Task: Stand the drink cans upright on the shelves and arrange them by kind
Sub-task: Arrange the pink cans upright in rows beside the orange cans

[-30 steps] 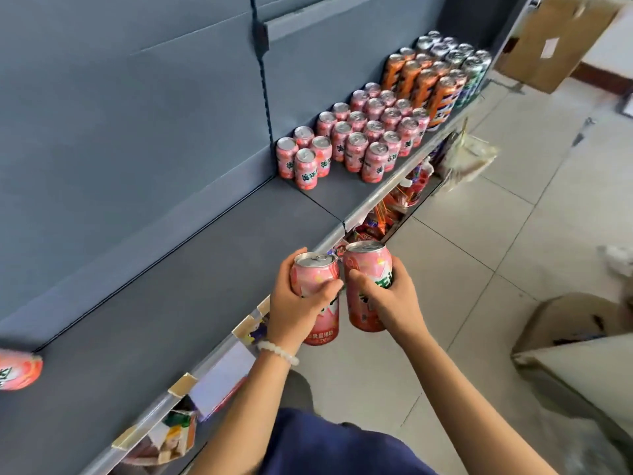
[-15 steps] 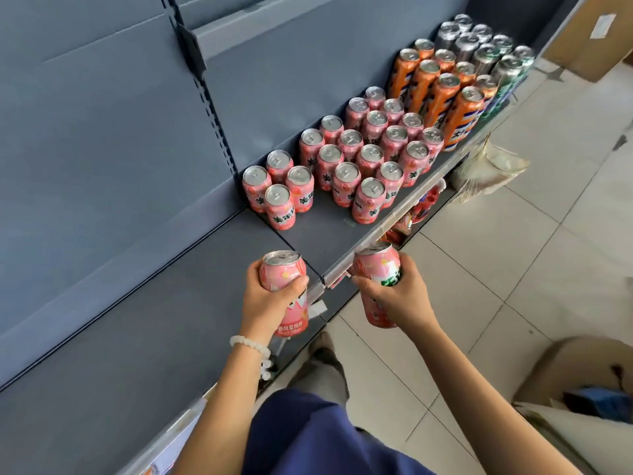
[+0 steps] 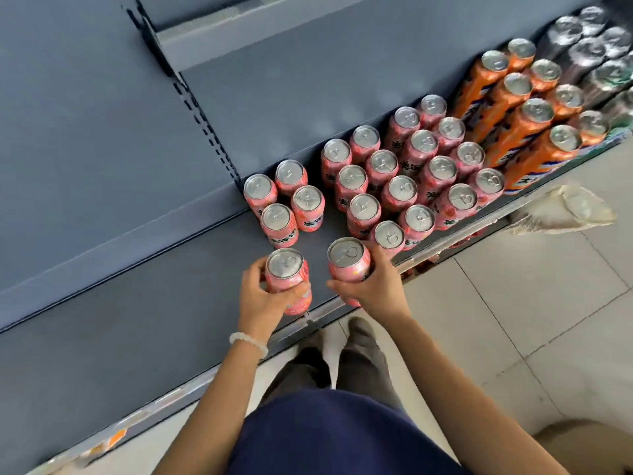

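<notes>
My left hand (image 3: 262, 298) grips an upright pink can (image 3: 286, 269) over the grey shelf (image 3: 144, 310), just in front of a small cluster of pink cans (image 3: 279, 221). My right hand (image 3: 371, 286) grips a second upright pink can (image 3: 349, 260) close to the shelf's front edge, beside the nearest can of the larger pink block (image 3: 404, 190). Behind that block stand tall orange cans (image 3: 524, 132), then dark and green cans (image 3: 596, 56) at the far right.
The shelf's grey back panel (image 3: 102, 114) rises behind the cans, with a slotted upright (image 3: 202, 108) between bays. A pale crumpled bag (image 3: 561, 210) lies on the tiled floor (image 3: 513, 320) past the shelf edge. My legs (image 3: 342, 365) stand close to the shelf front.
Both hands have carried their pink cans forward and right, from off the shelf's front edge to over the shelf beside the standing pink cans. The view has tilted down.
</notes>
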